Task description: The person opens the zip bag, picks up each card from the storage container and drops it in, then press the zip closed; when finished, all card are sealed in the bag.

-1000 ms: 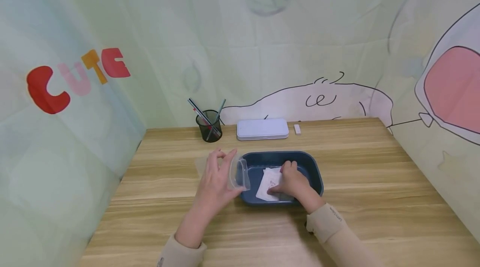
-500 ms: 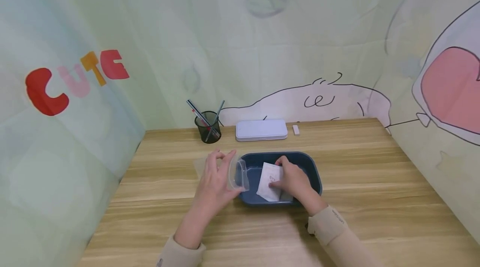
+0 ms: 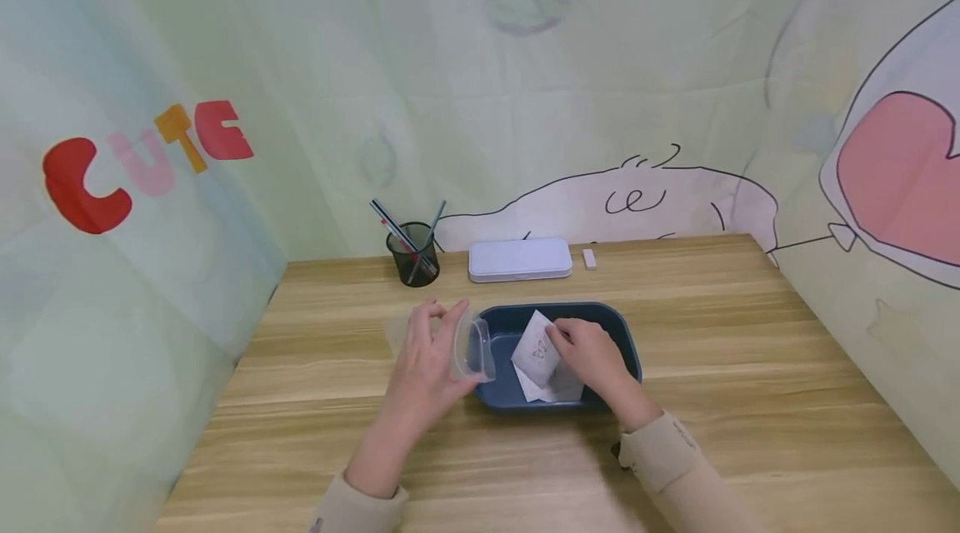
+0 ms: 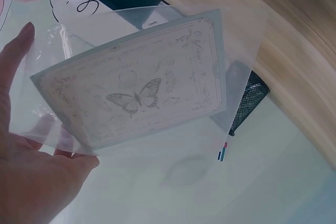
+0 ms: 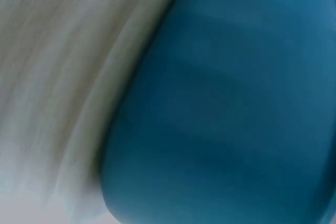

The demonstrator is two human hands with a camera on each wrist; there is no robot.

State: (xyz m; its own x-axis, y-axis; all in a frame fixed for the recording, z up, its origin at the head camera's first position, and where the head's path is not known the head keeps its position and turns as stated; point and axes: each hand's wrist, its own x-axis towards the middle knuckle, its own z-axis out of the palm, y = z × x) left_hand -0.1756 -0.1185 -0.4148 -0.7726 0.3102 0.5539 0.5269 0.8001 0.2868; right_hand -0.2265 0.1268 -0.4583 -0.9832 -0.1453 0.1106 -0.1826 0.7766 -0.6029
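My left hand holds a clear plastic sleeve upright beside the left end of a dark blue tray. In the left wrist view the sleeve shows a pale card with a butterfly print inside it, gripped between thumb and fingers. My right hand is inside the tray and pinches a white card by its upper edge, tilting it up off the tray floor. More white paper lies flat beneath it. The right wrist view is a blur of blue tray and wood.
At the back of the wooden table stand a black mesh pen cup with pens, a flat white case and a small white eraser. Printed fabric walls close in the table at the back and on both sides.
My right hand went from pressing flat on the card in the tray to pinching it and raising it on edge. My left hand and the sleeve stayed put.
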